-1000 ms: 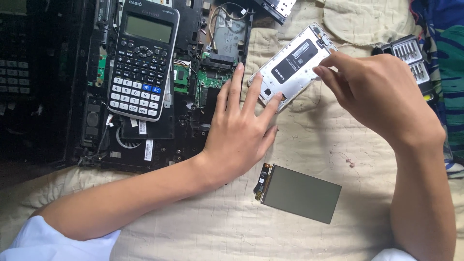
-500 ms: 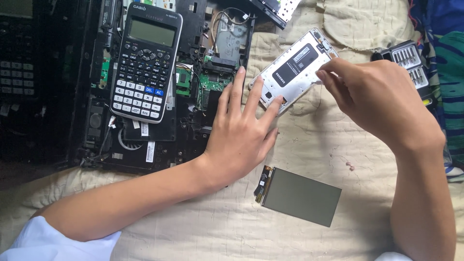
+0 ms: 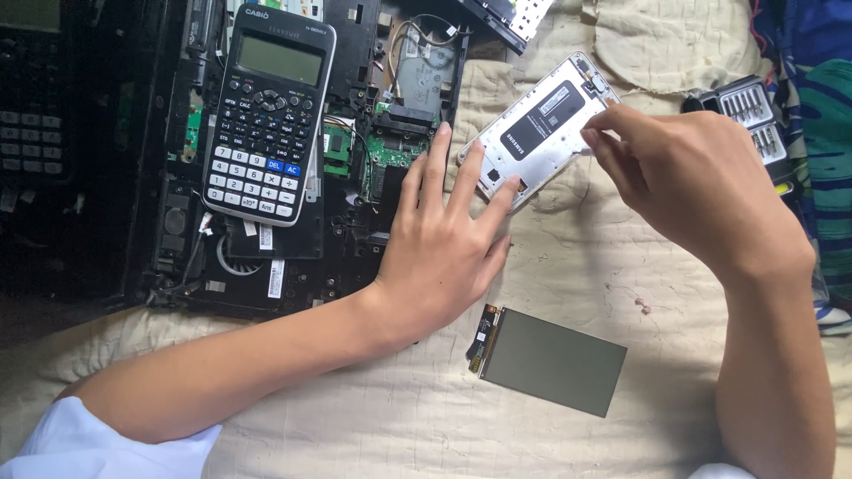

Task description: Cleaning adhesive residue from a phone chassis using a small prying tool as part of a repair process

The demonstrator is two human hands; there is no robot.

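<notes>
An opened white phone body (image 3: pixel 537 124) with a black battery lies tilted on a cream cloth (image 3: pixel 568 257). My left hand (image 3: pixel 444 248) rests flat beside it, fingers spread, with the fingertips pressing the phone's lower left edge. My right hand (image 3: pixel 683 182) hovers over the phone's right edge, fingers curled and pinched at the frame; I cannot tell whether a small tool is in them. A detached grey display panel (image 3: pixel 552 361) with a flex connector lies on the cloth below both hands.
A black scientific calculator (image 3: pixel 266 115) lies on an opened laptop chassis (image 3: pixel 373 151) with bare circuit boards at the left. A screwdriver bit set (image 3: pixel 754 115) sits at the right edge beside blue-green patterned fabric (image 3: pixel 821 133). A small pink scrap (image 3: pixel 644 307) lies on the cloth.
Both hands stay on the phone with almost no movement. The right hand's fingers shifted slightly along the phone's right edge.
</notes>
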